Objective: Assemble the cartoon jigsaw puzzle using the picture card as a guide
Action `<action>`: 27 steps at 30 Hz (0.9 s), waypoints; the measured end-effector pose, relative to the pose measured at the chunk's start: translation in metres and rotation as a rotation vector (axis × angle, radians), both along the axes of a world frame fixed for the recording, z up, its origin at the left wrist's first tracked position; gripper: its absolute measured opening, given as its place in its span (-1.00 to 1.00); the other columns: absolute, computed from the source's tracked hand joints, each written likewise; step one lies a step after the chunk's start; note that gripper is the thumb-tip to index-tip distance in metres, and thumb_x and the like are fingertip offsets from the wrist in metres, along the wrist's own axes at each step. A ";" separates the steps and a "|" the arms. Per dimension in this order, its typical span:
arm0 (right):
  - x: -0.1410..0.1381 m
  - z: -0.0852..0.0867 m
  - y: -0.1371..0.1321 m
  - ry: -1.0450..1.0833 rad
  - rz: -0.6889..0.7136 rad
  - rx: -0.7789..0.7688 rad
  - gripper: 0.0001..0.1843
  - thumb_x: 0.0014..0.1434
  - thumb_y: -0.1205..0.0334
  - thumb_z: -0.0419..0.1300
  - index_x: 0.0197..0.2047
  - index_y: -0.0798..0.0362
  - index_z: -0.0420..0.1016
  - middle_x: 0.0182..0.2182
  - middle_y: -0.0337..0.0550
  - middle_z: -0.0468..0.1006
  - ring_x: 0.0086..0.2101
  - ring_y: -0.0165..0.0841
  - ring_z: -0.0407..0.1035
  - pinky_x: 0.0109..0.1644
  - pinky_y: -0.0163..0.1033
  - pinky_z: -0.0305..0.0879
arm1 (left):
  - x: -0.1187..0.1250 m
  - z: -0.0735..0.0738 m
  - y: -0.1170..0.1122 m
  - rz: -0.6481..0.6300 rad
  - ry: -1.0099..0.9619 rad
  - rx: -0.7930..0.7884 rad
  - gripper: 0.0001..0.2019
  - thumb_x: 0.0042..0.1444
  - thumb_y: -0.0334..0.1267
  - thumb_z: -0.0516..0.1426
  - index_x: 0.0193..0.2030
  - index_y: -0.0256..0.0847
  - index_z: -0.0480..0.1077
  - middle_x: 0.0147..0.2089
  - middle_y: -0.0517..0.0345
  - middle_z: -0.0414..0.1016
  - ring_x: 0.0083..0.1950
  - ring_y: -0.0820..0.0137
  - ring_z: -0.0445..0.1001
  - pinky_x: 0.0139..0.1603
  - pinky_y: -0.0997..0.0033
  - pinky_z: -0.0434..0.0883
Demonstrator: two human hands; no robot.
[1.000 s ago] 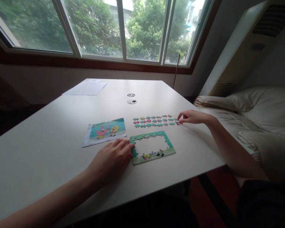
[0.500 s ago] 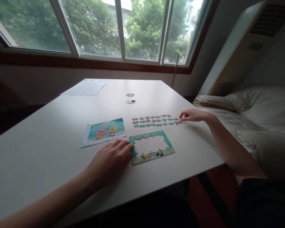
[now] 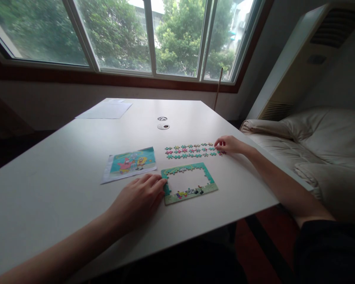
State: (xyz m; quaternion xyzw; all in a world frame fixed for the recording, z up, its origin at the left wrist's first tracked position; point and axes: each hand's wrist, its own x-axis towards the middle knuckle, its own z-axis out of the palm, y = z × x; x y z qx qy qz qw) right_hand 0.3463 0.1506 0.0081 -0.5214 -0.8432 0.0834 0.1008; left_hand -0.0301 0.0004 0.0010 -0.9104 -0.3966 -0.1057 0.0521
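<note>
A jigsaw puzzle frame point(image 3: 192, 194) with a teal and green printed border lies on the white table, its middle without pieces. My left hand point(image 3: 146, 194) rests at its left edge, fingers together and the tips pressed on the border. Beyond the frame, several loose puzzle pieces point(image 3: 184, 151) are laid out in three rows. At the right end of these rows is my right hand point(image 3: 228, 144), thumb and fingers closed on a small puzzle piece point(image 3: 218, 149), partly hidden by the fingertips. Left of the frame lies a printed cartoon picture sheet point(image 3: 131, 161).
White papers point(image 3: 106, 110) lie at the table's far left corner. Two round discs point(image 3: 163, 126), apparently table fittings, show near the far middle. A cream leather sofa point(image 3: 328, 134) stands to the right of the table point(image 3: 77, 173), and a window point(image 3: 177, 39) is behind it.
My right hand has shifted a little to the left along the right end of the rows of pieces. My left hand and the puzzle frame have stayed in place.
</note>
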 end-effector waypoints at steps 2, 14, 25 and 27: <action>0.001 0.000 0.001 0.008 0.014 0.034 -0.68 0.06 0.07 0.10 -0.29 0.12 0.53 -0.45 -0.13 0.48 -0.47 -0.43 0.29 -0.33 -0.36 0.17 | 0.001 0.001 0.000 0.001 0.003 0.001 -0.74 0.21 -0.30 -0.07 -0.05 -0.23 0.36 -0.05 -0.03 0.44 -0.04 0.18 0.40 -0.09 0.13 0.41; -0.010 0.007 -0.010 0.085 0.150 -0.122 -0.70 -0.02 0.02 0.17 -0.39 0.10 0.52 -0.53 -0.19 0.44 -0.48 -0.44 0.28 -0.39 -0.36 0.17 | 0.000 0.000 0.000 -0.001 -0.017 -0.003 -0.74 0.20 -0.29 -0.07 -0.05 -0.20 0.36 -0.05 -0.02 0.44 -0.05 0.18 0.40 -0.11 0.13 0.41; -0.010 0.008 -0.012 0.048 0.157 -0.147 -0.66 -0.01 -0.01 0.15 -0.36 0.11 0.51 -0.51 -0.20 0.41 -0.47 -0.44 0.25 -0.39 -0.35 0.15 | 0.000 0.000 -0.001 0.006 -0.002 -0.005 -0.72 0.21 -0.29 -0.08 -0.04 -0.21 0.36 -0.03 -0.04 0.43 -0.03 0.18 0.40 -0.09 0.14 0.41; -0.011 0.008 -0.013 0.041 0.138 -0.161 -0.65 -0.04 -0.03 0.18 -0.35 0.10 0.51 -0.50 -0.20 0.40 -0.47 -0.44 0.25 -0.39 -0.35 0.14 | 0.000 0.000 0.000 0.004 0.002 -0.008 -0.73 0.21 -0.29 -0.08 -0.04 -0.21 0.36 -0.03 -0.04 0.43 -0.04 0.19 0.40 -0.09 0.15 0.41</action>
